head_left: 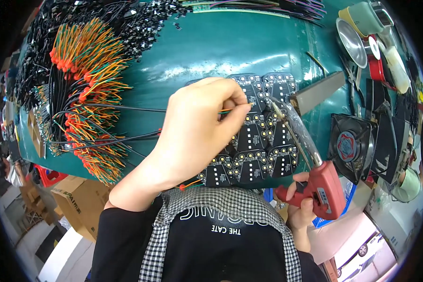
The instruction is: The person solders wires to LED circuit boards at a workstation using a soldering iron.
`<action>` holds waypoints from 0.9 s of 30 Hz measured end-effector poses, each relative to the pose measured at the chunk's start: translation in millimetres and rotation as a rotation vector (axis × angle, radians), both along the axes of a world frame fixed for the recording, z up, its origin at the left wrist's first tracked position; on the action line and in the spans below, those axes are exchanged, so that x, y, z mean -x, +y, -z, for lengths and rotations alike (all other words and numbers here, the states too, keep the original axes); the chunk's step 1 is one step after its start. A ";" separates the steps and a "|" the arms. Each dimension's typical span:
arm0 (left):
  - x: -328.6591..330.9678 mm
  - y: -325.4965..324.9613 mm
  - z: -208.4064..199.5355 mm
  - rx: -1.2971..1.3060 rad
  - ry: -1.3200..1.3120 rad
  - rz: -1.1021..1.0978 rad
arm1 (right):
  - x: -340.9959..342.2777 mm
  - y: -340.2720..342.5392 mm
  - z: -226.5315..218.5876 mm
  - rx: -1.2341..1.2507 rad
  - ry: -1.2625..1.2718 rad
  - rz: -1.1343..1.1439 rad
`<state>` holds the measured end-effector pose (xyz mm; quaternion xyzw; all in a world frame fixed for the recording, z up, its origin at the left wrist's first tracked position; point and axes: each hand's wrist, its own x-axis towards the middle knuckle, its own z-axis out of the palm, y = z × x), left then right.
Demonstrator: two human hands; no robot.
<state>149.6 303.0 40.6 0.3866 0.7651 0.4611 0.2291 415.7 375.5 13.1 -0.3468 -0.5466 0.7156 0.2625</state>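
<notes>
A thin orange-and-green lead (pixel 226 111) is lying just left of the view's centre, toward 1 o'clock, over the black LED circuit boards (pixel 250 171). It is looking light and soft, likely to bend at a touch, with its fine end probably being the fragile part; the insulated stretch just behind that end would be the place for a pinch. The boards are appearing thin, stiff and smooth, so their edges would be safer to grip than their LED faces.

The left hand (pixel 203 121) is covering the boards' 9 o'clock side, its thumb and forefinger closing narrowly on the lead. From behind it, black cables (pixel 136 109) are running toward 9 o'clock.

The right hand (pixel 301 217), at 4 o'clock from the boards, is wrapping its fingers around the handle of a red soldering gun (pixel 328 185). The gun is seeming the heavier thing, best taken by that handle; its metal front, pointing toward 11 o'clock, may be hot.

Farther out, a grey bar (pixel 320 90) is lying at 2 o'clock, a cooling fan (pixel 348 145) is resting at 3, and a bundle of orange-and-green wire ends (pixel 91 44) is spreading at 10.
</notes>
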 end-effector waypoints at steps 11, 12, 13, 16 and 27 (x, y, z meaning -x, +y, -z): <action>-10.5 25.5 13.0 0.109 0.441 0.130 | -7.6 1.7 4.1 -0.040 -0.070 -0.005; -11.5 26.7 12.7 0.114 0.447 0.125 | -7.3 1.5 4.1 -0.102 -0.131 0.003; -12.2 27.6 12.6 0.120 0.453 0.119 | -7.1 0.7 3.6 -0.099 -0.132 0.006; -11.4 27.3 12.3 0.148 0.417 0.130 | -6.4 0.3 1.7 -0.084 -0.154 0.023; -9.3 27.3 9.7 0.160 0.402 0.141 | -19.0 2.2 16.3 0.046 -0.040 0.026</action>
